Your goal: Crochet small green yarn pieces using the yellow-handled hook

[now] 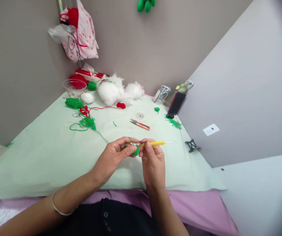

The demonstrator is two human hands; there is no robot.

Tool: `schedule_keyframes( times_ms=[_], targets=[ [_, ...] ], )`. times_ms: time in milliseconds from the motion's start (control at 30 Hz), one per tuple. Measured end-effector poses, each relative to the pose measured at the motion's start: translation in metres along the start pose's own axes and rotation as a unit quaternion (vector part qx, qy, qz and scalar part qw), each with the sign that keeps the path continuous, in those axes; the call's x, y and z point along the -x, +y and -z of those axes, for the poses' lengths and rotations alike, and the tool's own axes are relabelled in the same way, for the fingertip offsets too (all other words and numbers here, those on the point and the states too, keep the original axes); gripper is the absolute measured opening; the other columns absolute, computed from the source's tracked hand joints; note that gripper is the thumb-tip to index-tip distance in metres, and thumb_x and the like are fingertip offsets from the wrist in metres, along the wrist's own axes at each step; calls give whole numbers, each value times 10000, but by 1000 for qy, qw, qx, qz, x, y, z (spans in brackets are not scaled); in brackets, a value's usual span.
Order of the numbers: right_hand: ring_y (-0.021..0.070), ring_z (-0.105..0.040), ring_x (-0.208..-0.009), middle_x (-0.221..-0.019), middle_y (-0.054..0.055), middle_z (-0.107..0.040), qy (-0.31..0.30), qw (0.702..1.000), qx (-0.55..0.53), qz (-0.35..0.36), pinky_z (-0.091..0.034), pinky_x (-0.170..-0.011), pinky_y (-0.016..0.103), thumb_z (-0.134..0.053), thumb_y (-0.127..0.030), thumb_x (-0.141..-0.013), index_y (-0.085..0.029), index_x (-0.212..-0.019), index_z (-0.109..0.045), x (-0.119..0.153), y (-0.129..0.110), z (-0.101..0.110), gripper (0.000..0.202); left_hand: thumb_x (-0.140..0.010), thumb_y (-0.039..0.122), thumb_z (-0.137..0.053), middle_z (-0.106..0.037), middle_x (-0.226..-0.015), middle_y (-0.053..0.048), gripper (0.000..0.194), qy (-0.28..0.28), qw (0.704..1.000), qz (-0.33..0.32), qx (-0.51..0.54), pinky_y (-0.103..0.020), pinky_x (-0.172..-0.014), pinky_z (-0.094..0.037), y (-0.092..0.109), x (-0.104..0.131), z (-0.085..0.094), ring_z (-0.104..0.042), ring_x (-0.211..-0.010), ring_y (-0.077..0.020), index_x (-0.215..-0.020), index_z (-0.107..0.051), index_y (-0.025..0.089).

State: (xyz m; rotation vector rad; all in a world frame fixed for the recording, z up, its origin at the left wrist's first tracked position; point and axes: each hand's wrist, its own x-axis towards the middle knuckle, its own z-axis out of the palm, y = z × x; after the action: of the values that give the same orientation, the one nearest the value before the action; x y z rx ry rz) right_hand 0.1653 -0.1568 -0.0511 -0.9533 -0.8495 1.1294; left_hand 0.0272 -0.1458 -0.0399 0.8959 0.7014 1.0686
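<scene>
Near the front middle of the table, my left hand (115, 154) pinches a small green crocheted piece (136, 151), with green yarn looped over its fingers. My right hand (153, 159) is closed around the yellow handle of a crochet hook (157, 143). One thin metal end of the hook reaches the green piece; the other end points right. From my left hand a strand of green yarn (101, 136) runs back to a loose green tangle (88, 123). The fingers partly hide the green piece.
Orange-handled snips (141, 124) and a small round container (140, 115) lie beyond my hands. White stuffing (111, 91), a clear tub (74, 87) and a red yarn piece (121, 105) sit farther back. At right are a phone (177, 103) and a black clip (192, 146).
</scene>
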Motion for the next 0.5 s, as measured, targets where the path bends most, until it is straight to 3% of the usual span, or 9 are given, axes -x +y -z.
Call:
schedule_keyframes(
  times_ms=[167, 267, 400, 467, 500],
  targets=[
    [111, -543, -632, -678, -17, -640, -21, 999, 40, 4, -477, -635, 247, -765, -468, -855, -194, -882, -751, -3, 8, 5, 276, -886, 346, -743, -705, -827, -13, 189, 8, 1000, -3, -6, -284, -738, -543, -1, -3, 3, -637, -737, -145, -963, -732, 174],
    [140, -613, -690, -721, 8, -683, -69, 991, 117, -1, -531, -731, 293, -700, -498, -910, -183, -941, -751, -5, 2, 12, 321, -867, 320, -754, -687, -789, 1, 156, 28, 999, -15, -17, -269, -740, -543, 2, -5, 11, -650, -725, -139, -897, -724, 170],
    [150, -645, -686, -734, 43, -719, -223, 943, 246, -18, -538, -747, 304, -591, -500, -988, -168, -792, -745, -7, -23, 20, 415, -820, 333, -805, -667, -778, 8, 195, 67, 998, -10, -9, -267, -746, -561, 9, -5, 26, -649, -702, -127, -860, -735, 156],
    [146, -640, -634, -682, 32, -710, -311, 914, 258, -21, -545, -713, 308, -545, -488, -1016, -179, -811, -749, -2, -40, 26, 424, -804, 345, -824, -671, -766, 1, 219, 86, 996, -3, 12, -276, -772, -578, 9, -5, 33, -645, -727, -132, -858, -737, 152],
    [146, -633, -604, -639, 25, -696, -345, 908, 236, 10, -565, -755, 338, -496, -495, -1036, -189, -772, -738, 3, -48, 31, 471, -796, 348, -834, -681, -768, -4, 228, 94, 995, 1, 23, -279, -783, -583, 9, -6, 35, -648, -738, -135, -859, -735, 151]
  ],
)
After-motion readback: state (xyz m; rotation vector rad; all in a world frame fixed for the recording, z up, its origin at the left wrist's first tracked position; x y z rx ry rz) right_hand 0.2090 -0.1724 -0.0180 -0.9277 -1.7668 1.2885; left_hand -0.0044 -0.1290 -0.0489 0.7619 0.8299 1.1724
